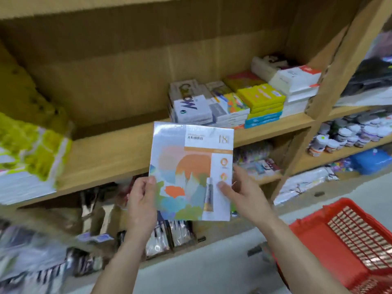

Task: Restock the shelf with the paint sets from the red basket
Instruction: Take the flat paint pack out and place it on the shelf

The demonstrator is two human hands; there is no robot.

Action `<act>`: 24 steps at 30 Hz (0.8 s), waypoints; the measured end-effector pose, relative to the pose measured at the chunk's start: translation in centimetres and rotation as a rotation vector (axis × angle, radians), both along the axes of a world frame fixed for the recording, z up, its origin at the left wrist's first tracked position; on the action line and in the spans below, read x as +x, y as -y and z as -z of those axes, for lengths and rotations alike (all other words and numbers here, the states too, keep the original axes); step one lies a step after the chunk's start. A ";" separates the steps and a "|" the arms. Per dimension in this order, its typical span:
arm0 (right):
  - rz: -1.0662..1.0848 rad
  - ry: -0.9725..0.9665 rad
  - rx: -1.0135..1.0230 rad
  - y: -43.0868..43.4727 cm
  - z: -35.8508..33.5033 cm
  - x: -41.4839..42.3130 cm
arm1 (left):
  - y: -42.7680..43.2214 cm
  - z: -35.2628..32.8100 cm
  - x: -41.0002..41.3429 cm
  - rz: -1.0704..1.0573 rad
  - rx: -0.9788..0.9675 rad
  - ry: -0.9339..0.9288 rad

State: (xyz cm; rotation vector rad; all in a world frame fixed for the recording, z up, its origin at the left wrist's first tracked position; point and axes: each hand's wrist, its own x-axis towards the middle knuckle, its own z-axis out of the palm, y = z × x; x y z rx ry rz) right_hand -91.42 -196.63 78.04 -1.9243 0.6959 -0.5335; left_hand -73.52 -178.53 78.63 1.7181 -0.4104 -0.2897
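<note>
Paint set (pixel 192 171) is up in front of the wooden shelf (pixel 118 153), held flat-on to the camera with both hands on its lower half. Left hand (pixel 141 205) is pinching the left edge, thumb on the front, fingers wrapped behind. Right hand (pixel 239 195) has its thumb pressed on the front near the right edge, with the other fingers spread out behind, so it's gripping too, just looser.

The box's top edge overlaps the front lip of the middle shelf board. That board has a big bare stretch right behind and left of the box, between the yellow-green packs (pixel 27 153) on the far left and the stacks of boxed sets (pixel 229 102) on the right. Lots of headroom above.

Red basket (pixel 347 240) sits low on the right, well apart from the box. Its inside looks empty, but only part of it shows, so can't say for sure.
</note>
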 end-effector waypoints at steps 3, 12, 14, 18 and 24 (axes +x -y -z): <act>-0.124 0.064 -0.013 -3.2 -1.7 5.0 | -4.0 -0.7 2.5 -0.123 -0.042 0.016; -0.045 0.086 -0.123 -7.7 -4.6 17.2 | -7.8 -2.6 10.3 -0.149 0.355 0.226; -0.102 -0.054 -0.179 -7.3 -4.4 19.1 | -7.2 -2.7 12.0 -0.077 0.414 0.233; -0.216 -0.444 -0.391 -6.0 -4.0 21.7 | -5.9 -2.7 15.3 0.094 0.635 0.235; -0.181 -0.522 -0.659 -3.2 -1.6 25.4 | -3.7 -1.1 19.8 0.039 0.888 0.440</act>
